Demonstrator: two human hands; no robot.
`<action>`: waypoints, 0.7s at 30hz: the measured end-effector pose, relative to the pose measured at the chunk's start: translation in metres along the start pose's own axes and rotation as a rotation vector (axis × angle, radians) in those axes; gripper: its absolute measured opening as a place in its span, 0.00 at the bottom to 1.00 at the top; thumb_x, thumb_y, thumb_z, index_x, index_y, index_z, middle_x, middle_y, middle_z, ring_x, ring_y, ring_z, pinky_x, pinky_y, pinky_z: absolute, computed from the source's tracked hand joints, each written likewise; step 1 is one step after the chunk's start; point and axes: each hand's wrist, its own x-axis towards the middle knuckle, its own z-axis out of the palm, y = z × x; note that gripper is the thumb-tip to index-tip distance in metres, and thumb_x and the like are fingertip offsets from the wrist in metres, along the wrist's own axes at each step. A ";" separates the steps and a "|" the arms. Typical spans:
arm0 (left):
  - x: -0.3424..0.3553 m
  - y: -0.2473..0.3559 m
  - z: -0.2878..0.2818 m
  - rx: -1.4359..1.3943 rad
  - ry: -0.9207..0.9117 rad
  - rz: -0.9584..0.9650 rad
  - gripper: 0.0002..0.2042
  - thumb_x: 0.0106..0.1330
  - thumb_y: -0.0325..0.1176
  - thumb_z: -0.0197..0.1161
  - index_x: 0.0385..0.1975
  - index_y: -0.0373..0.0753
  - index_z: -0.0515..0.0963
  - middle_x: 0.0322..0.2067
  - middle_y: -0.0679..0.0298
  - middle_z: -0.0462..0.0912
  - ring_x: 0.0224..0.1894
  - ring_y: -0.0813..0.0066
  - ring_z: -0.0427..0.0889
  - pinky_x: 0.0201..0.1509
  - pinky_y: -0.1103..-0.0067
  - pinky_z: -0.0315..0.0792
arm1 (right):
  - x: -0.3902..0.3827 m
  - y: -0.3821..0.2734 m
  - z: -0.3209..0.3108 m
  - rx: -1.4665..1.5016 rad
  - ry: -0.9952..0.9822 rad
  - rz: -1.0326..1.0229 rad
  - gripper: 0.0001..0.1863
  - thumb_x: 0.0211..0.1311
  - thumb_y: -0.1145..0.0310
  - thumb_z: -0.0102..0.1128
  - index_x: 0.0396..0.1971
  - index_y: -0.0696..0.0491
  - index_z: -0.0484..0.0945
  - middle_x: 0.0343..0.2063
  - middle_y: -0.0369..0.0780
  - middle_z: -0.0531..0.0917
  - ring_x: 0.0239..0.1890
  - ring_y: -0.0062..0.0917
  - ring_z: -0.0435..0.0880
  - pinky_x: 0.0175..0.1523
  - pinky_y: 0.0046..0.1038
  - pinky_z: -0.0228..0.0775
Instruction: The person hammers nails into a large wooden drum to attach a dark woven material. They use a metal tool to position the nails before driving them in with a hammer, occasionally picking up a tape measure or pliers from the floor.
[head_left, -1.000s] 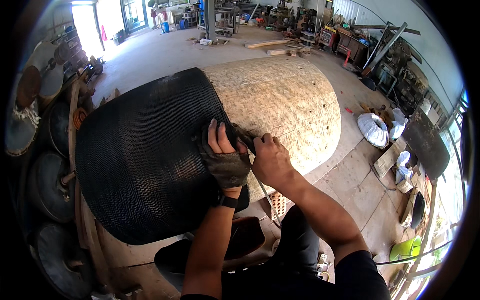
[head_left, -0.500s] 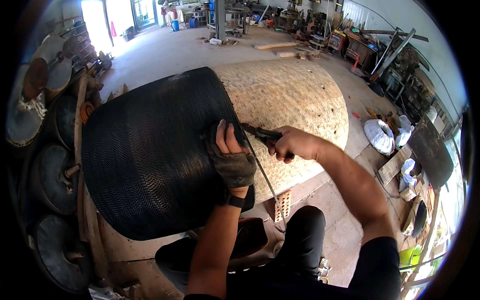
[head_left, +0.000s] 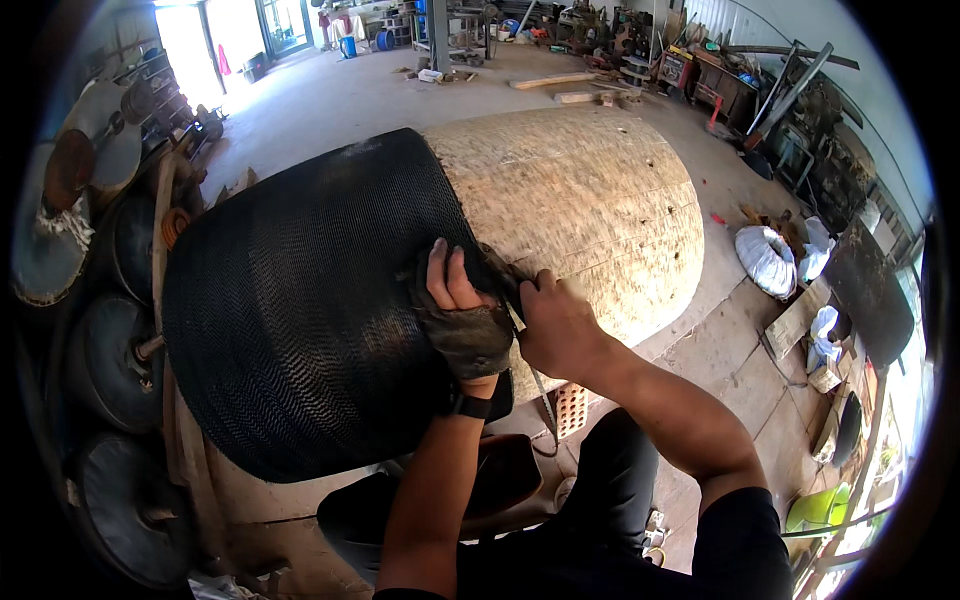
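A large cylinder lies across the view, its left part wrapped in a black ribbed covering [head_left: 290, 290] and its right part bare, speckled wood-toned board [head_left: 590, 200]. My left hand [head_left: 465, 325], in a worn fingerless glove, rests at the covering's right edge. Its fingers are curled, and whatever they hold is hidden. Close beside it, my right hand [head_left: 560, 325] is closed around dark-handled pliers [head_left: 503, 275], whose jaws meet the edge of the covering. A thin, narrow strip [head_left: 543, 395] hangs from between the hands toward my knees.
Below the cylinder stands a perforated brick [head_left: 571, 410]. Large round discs [head_left: 125, 500] line the left side behind a wooden beam [head_left: 165, 240]. To the right lie a white wrapped coil [head_left: 765, 262] and a lime-green bucket [head_left: 818, 508]. A post [head_left: 438, 40] rises at the back.
My right hand has turned over and moved left and down, bringing the pliers closer to my left hand. The strip's hanging end has shifted left. My left hand keeps its place.
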 end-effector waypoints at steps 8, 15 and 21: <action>-0.001 -0.001 0.000 0.011 0.014 0.016 0.22 0.67 0.29 0.47 0.61 0.32 0.71 0.63 0.50 0.71 0.66 0.47 0.73 0.72 0.55 0.65 | 0.008 0.010 -0.002 0.046 -0.018 -0.007 0.17 0.53 0.73 0.63 0.43 0.64 0.76 0.42 0.58 0.79 0.44 0.55 0.83 0.52 0.46 0.79; -0.005 -0.002 -0.001 -0.038 -0.026 -0.003 0.22 0.74 0.35 0.44 0.63 0.32 0.70 0.65 0.48 0.69 0.63 0.47 0.73 0.66 0.60 0.69 | 0.058 0.043 -0.105 0.493 -0.615 0.155 0.06 0.55 0.72 0.57 0.29 0.60 0.77 0.22 0.41 0.80 0.25 0.27 0.80 0.29 0.31 0.75; -0.004 -0.009 -0.002 0.033 -0.008 0.031 0.23 0.67 0.28 0.48 0.63 0.31 0.69 0.65 0.48 0.69 0.63 0.47 0.73 0.67 0.59 0.69 | 0.049 0.016 -0.104 0.246 -0.615 0.145 0.11 0.61 0.71 0.56 0.38 0.63 0.76 0.30 0.49 0.82 0.31 0.34 0.85 0.36 0.34 0.81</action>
